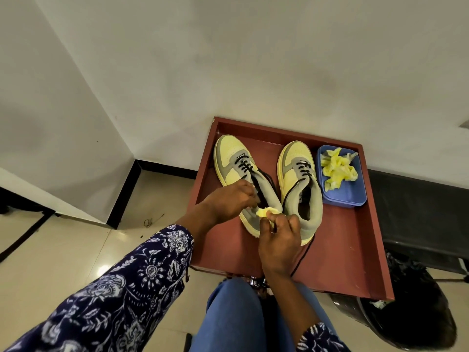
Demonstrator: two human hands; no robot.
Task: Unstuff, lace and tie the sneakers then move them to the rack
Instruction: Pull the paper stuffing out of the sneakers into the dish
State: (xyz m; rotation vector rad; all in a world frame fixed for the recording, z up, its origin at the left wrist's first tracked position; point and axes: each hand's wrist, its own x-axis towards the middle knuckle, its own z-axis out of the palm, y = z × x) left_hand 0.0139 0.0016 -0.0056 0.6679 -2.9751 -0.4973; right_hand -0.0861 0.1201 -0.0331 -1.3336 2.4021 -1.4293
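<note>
Two yellow-and-grey sneakers are set side by side on a red-brown tray [337, 250] at centre frame. The left sneaker [233, 163] is held at its opening by the left hand [228, 199], while a yellow wad of stuffing [341, 171] like that in the blue tub [355, 196] is pinched at its heel by the right hand [279, 237]. The right sneaker [299, 179] is partly laced with black lace.

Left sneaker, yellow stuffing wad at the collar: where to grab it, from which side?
Pinch the exposed end of the yellow wad poking out of the left sneaker at the heel-side opening, coming from above and the near side. The right hand already pinches there; the left hand steadies the collar.
</note>
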